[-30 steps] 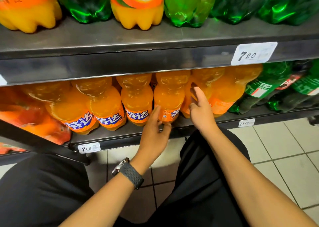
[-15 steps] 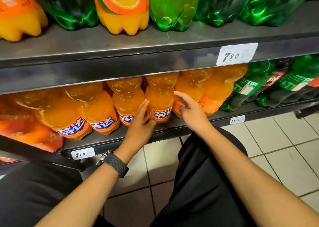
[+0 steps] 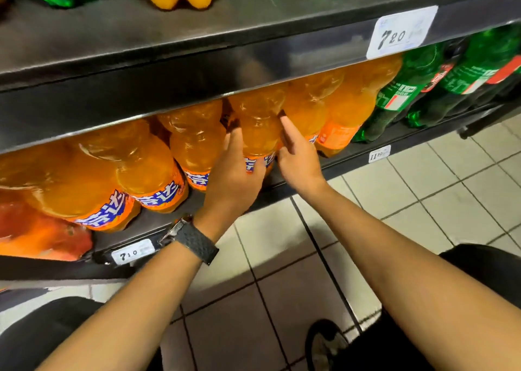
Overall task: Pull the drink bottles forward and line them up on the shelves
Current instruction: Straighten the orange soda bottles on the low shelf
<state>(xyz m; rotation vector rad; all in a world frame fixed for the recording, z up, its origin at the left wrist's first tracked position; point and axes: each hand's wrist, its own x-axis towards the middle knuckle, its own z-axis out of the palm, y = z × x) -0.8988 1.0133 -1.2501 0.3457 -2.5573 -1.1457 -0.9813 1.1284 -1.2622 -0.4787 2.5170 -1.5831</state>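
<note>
Flanking the orange soda bottle (image 3: 259, 128) standing mid-row on the lower shelf (image 3: 169, 224), the left hand (image 3: 234, 179) seems to wrap its labelled waist while the right hand (image 3: 298, 159) lays straight fingers (image 3: 287, 129) against its side; it should handle heavy and slick, best gripped low.

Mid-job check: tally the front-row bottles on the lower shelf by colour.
Orange bottles: 6, one between the left hand and right hand
Green bottles: 2 clear; a darker bottle between them is hard to tell
Total: 8 certain
</note>
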